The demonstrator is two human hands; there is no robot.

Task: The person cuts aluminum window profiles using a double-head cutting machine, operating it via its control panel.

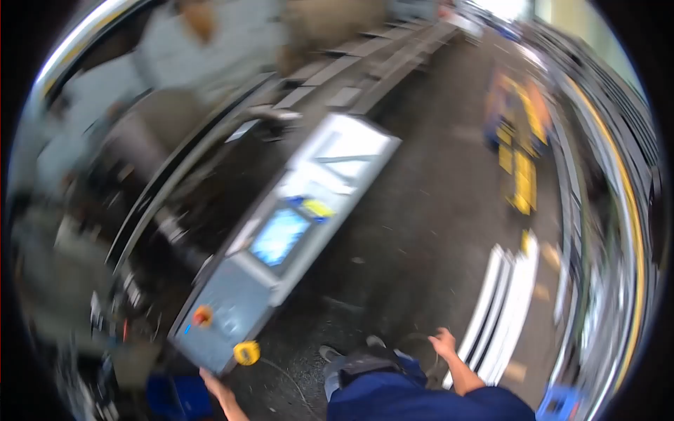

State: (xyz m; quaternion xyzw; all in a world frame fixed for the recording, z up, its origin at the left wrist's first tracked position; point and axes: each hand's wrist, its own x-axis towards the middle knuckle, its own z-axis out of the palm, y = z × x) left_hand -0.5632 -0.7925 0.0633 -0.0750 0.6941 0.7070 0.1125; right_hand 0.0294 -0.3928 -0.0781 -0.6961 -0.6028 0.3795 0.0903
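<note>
My left hand (213, 387) is at the near lower corner of a grey control panel (239, 298), fingertips right at its edge and blurred by motion. On the panel are an orange-red knob (203, 316) and a lit screen (280, 237). A yellow tape measure (246, 353) sits at the panel's near right edge. My right hand (443, 344) hangs over the floor with its fingers apart and nothing in them. Close to its right lie long white profiles (511, 309).
Dark floor (414, 210) runs ahead between the machine and a rack of long bars (618, 175) at right. A yellow-and-orange pallet truck (519, 140) stands farther up. A blue bin (179, 396) is at lower left, and a long roller track (393, 63) extends away beyond the panel.
</note>
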